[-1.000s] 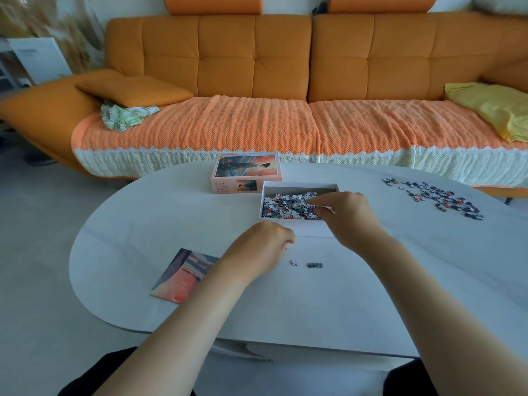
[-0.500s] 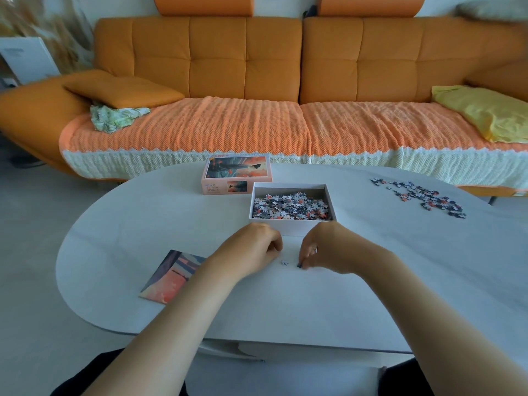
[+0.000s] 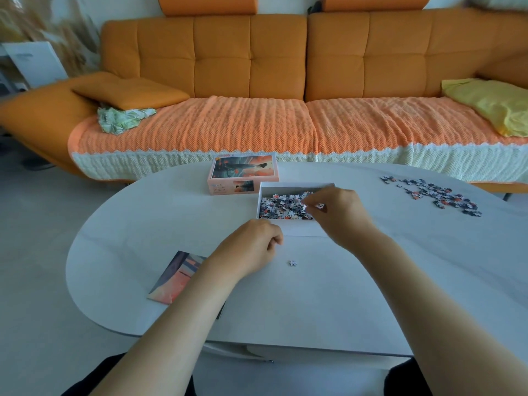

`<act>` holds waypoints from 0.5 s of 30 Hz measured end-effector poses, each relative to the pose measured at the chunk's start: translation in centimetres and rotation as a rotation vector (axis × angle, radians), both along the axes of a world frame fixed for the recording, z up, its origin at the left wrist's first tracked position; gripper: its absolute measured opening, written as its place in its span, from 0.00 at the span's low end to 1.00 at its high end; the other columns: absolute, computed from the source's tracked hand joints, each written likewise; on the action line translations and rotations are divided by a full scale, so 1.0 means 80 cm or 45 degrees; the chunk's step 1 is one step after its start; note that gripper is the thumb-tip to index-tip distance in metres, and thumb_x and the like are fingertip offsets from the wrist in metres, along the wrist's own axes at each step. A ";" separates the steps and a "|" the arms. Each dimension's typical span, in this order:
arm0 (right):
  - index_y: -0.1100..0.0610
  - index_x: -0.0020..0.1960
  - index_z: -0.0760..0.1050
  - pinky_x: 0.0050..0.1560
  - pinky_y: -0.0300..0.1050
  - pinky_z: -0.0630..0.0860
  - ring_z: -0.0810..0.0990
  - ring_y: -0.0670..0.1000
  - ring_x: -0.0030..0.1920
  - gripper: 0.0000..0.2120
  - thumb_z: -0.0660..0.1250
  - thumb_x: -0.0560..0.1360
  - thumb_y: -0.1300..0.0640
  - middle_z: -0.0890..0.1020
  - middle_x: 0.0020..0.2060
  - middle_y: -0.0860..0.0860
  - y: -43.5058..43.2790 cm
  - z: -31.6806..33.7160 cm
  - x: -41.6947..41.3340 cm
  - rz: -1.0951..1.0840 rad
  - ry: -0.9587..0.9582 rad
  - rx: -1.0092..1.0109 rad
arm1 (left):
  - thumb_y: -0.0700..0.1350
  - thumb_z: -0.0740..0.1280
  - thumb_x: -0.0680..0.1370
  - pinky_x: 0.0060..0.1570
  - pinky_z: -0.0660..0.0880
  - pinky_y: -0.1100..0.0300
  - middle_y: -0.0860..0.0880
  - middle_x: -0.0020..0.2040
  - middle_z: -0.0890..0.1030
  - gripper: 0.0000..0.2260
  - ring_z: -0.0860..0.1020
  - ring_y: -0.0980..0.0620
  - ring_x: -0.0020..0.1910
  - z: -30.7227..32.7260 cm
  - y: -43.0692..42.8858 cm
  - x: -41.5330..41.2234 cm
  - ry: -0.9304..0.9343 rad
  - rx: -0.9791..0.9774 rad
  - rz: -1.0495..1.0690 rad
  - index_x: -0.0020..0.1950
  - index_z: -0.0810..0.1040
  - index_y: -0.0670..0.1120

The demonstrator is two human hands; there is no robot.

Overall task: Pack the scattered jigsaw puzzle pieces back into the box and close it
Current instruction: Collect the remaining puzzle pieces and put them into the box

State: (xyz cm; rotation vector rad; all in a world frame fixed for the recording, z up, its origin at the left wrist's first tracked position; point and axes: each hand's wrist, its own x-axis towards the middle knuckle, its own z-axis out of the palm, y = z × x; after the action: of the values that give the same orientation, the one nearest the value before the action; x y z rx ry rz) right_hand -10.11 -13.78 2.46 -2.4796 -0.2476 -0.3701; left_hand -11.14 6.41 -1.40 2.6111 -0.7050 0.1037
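Note:
The open white box point(image 3: 288, 186) stands mid-table, filled with many small puzzle pieces point(image 3: 281, 206). My right hand point(image 3: 338, 211) hovers over the box's right half, its fingertips pinched on a puzzle piece. My left hand point(image 3: 251, 250) rests curled on the table just in front of the box; I cannot see anything in it. One loose piece point(image 3: 292, 263) lies on the table between my hands. A scattered heap of pieces point(image 3: 434, 194) lies at the table's far right. The pictured lid point(image 3: 244, 173) lies behind the box to the left.
A picture card point(image 3: 175, 277) lies near the table's left front edge, partly under my left forearm. The oval white table point(image 3: 143, 224) stands in front of an orange sofa point(image 3: 257, 81) with a knitted cover, an orange cushion and a yellow pillow.
My right hand picked a piece up from the table in front of the box and carried it up over the box. One loose piece is left where two lay.

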 end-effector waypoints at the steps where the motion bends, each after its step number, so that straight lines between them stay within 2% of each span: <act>1: 0.52 0.47 0.84 0.43 0.35 0.74 0.77 0.41 0.39 0.05 0.70 0.74 0.58 0.82 0.41 0.45 0.003 0.002 -0.003 0.088 0.021 -0.022 | 0.36 0.62 0.75 0.44 0.72 0.63 0.49 0.47 0.81 0.11 0.77 0.52 0.44 0.000 0.001 0.001 0.000 -0.016 0.000 0.49 0.83 0.45; 2: 0.51 0.46 0.84 0.39 0.28 0.71 0.76 0.36 0.38 0.04 0.71 0.74 0.57 0.82 0.38 0.42 0.005 0.004 -0.007 0.195 0.084 -0.072 | 0.36 0.62 0.75 0.44 0.71 0.64 0.49 0.47 0.82 0.12 0.77 0.53 0.43 0.000 0.001 0.003 0.004 -0.032 0.001 0.50 0.84 0.45; 4: 0.48 0.46 0.85 0.36 0.25 0.68 0.75 0.32 0.36 0.04 0.73 0.72 0.55 0.81 0.37 0.40 0.010 0.003 -0.015 0.375 0.321 -0.232 | 0.35 0.63 0.75 0.44 0.69 0.68 0.50 0.48 0.83 0.12 0.77 0.56 0.43 0.001 0.002 0.005 0.018 -0.057 -0.006 0.51 0.84 0.46; 7: 0.44 0.45 0.85 0.40 0.34 0.75 0.78 0.39 0.38 0.06 0.76 0.68 0.52 0.83 0.37 0.41 0.017 -0.006 -0.022 0.481 0.576 -0.381 | 0.35 0.65 0.74 0.44 0.68 0.72 0.52 0.47 0.83 0.13 0.77 0.58 0.43 0.004 0.005 0.009 0.029 -0.079 -0.025 0.52 0.84 0.48; 11: 0.46 0.41 0.84 0.42 0.41 0.79 0.80 0.44 0.41 0.04 0.76 0.68 0.53 0.83 0.38 0.43 0.020 -0.010 -0.024 0.456 0.582 -0.374 | 0.33 0.68 0.74 0.44 0.73 0.69 0.52 0.45 0.80 0.12 0.78 0.58 0.42 0.017 0.005 0.012 0.008 -0.368 -0.008 0.52 0.84 0.47; 15: 0.47 0.37 0.81 0.37 0.34 0.73 0.79 0.41 0.39 0.04 0.75 0.68 0.55 0.82 0.36 0.42 0.013 -0.009 -0.019 0.411 0.519 -0.316 | 0.36 0.69 0.75 0.45 0.75 0.70 0.53 0.46 0.80 0.09 0.79 0.59 0.42 0.028 -0.003 0.031 -0.181 -0.562 0.104 0.52 0.83 0.47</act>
State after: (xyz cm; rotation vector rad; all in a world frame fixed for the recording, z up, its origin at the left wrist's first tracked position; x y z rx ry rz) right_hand -11.64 -12.71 1.73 -2.6250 -0.5379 0.3170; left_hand -8.67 6.15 0.88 2.2205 -0.5482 0.4235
